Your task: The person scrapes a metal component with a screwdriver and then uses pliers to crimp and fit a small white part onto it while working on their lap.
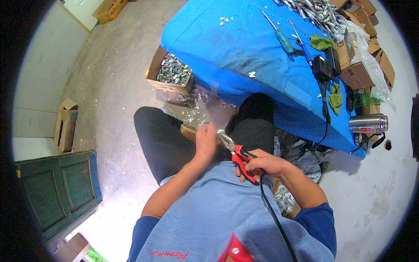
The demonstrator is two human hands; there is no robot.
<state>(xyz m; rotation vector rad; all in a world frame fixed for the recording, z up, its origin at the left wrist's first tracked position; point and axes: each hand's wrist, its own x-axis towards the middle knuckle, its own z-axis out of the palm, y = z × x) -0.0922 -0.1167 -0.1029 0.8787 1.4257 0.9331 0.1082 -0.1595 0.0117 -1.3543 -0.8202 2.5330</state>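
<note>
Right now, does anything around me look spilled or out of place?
Yes, small white pieces lie scattered on the floor ahead, near the cardboard box of metal parts. They look like spilled scraps, being loose rather than contained. The wall on your right looks damaged, with patchy, flaking paint.

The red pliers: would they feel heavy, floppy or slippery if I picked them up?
The red pliers would probably feel heavy for their size, since their nose looks like metal. They'd likely stay stiff, though their two handles may swing apart. The handles look coated, so probably not very slippery.
</note>
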